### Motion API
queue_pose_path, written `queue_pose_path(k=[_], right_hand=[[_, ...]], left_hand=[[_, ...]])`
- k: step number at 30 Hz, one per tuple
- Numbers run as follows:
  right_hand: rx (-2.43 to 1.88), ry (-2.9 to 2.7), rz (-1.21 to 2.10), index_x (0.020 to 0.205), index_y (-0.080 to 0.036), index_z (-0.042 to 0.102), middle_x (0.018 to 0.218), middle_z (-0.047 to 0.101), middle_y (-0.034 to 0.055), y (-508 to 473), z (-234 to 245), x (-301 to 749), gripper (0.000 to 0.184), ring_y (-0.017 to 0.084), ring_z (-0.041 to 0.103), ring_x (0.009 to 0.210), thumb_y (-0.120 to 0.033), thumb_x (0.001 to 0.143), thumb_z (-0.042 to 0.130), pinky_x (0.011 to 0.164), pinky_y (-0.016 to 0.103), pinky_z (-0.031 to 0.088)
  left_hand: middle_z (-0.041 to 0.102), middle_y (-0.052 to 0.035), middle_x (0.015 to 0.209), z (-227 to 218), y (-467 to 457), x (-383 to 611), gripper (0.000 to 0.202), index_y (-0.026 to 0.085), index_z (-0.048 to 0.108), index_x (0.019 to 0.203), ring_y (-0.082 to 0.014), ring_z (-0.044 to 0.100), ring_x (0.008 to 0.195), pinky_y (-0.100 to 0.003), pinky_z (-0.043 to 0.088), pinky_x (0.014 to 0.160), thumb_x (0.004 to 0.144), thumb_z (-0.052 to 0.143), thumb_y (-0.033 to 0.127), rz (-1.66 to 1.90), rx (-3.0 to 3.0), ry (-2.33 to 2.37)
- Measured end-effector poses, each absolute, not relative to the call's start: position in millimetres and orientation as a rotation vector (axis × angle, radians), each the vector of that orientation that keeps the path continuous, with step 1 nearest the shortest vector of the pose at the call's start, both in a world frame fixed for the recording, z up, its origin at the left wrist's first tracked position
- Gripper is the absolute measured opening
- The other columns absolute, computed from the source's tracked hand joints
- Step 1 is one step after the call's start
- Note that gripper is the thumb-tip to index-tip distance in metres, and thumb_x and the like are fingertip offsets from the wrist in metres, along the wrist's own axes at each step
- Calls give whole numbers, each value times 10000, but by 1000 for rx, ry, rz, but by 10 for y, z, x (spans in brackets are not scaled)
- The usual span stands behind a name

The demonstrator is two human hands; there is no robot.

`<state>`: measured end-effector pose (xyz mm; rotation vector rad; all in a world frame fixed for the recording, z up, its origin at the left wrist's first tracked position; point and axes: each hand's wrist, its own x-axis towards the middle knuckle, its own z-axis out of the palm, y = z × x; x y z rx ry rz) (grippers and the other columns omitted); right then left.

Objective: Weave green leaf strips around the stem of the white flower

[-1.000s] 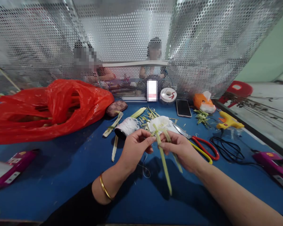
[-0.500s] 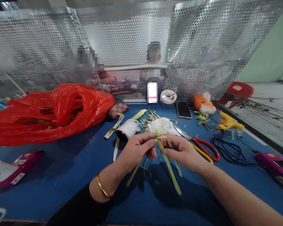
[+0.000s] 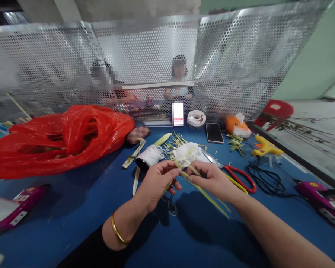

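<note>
My left hand (image 3: 158,182) and my right hand (image 3: 210,180) meet above the blue table (image 3: 72,208), both pinching thin green leaf strips (image 3: 205,191). The strips cross between my fingertips and trail down to the right over the table. A thin white thread (image 3: 170,204) hangs below my left hand. A gold bangle sits on my left wrist. Just beyond my hands lie a white thread spool (image 3: 149,156) and a crumpled white bag (image 3: 188,152) among leaf scraps.
A red plastic bag (image 3: 58,137) fills the left. Red-handled scissors (image 3: 237,176), a phone (image 3: 214,133), tape roll (image 3: 196,118), yellow glue gun (image 3: 265,147) with black cord, and purple packs (image 3: 321,195) lie around. Two people sit behind the perforated metal screen (image 3: 240,70).
The leaf strips have swung from hanging downward to lying lower and pointing right. My hands stay together, shifted slightly. The view has tilted up a little.
</note>
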<state>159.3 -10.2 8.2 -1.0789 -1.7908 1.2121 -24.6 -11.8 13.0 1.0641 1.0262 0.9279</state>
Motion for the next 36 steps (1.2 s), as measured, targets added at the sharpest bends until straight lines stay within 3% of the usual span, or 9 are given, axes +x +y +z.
queue_pose_path(k=[5, 12, 16, 22, 27, 31, 34, 36], right_hand=[[-1078, -1743, 1251, 713, -185, 566, 598, 412, -50, -94, 20, 1568, 159, 106, 328, 558, -312, 797, 614, 525, 247, 271], [-988, -1627, 1471, 724, -172, 565, 564, 405, -68, -107, 33, 1562, 216, 74, 300, 490, -367, 762, 652, 472, 231, 219], [-970, -1586, 1463, 716, -165, 572, 558, 420, -66, -99, 33, 1569, 280, 70, 307, 483, -416, 739, 693, 468, 227, 217], [-925, -1402, 1431, 733, -161, 587, 542, 460, -59, -53, -2, 1592, 368, 63, 330, 453, -518, 776, 667, 467, 221, 230], [-1068, -1336, 1256, 716, -154, 607, 511, 439, -56, 21, 2, 1679, 434, 65, 312, 422, -580, 798, 610, 428, 222, 203], [-1223, -1403, 933, 657, -171, 584, 538, 483, -25, 89, -33, 1746, 418, 112, 410, 488, -550, 831, 567, 487, 248, 328], [-1249, -1418, 562, 848, -182, 644, 819, 635, 55, 78, -60, 1759, 286, 205, 572, 766, -459, 849, 575, 701, 324, 448], [-1206, -1444, 275, 934, -197, 654, 1020, 633, 94, 32, -61, 1746, 230, 255, 568, 969, -400, 836, 609, 842, 381, 436]], left_hand=[[694, -15, 735, 136, -112, -262, 194, 147, 637, 855, -70, 581, 476, -163, 413, 434, 714, 742, 228, 1035, 946, 933], [682, -4, 774, 100, -131, -205, 212, 156, 650, 875, -62, 570, 499, -171, 448, 456, 707, 773, 194, 1030, 765, 703], [650, 19, 761, 122, -107, -170, 292, 154, 694, 1003, -35, 545, 491, -151, 444, 448, 721, 769, 177, 980, 634, 679], [699, -12, 825, 301, -7, -133, 272, 159, 714, 978, -41, 573, 514, -143, 449, 468, 711, 767, 159, 1111, 598, 700], [697, -12, 691, 223, 14, -27, 232, 129, 724, 935, -38, 529, 417, -151, 418, 452, 720, 754, 208, 1368, 801, 710], [730, -53, 751, 101, -14, 18, 210, 125, 715, 871, -61, 561, 419, -166, 418, 443, 684, 774, 202, 1258, 706, 685], [743, -59, 813, 93, -3, -16, 229, 141, 706, 893, -56, 554, 423, -168, 429, 433, 679, 776, 179, 1239, 576, 645], [743, -48, 833, 103, 21, -47, 240, 152, 703, 910, -48, 546, 425, -165, 441, 437, 682, 774, 161, 1253, 516, 622]])
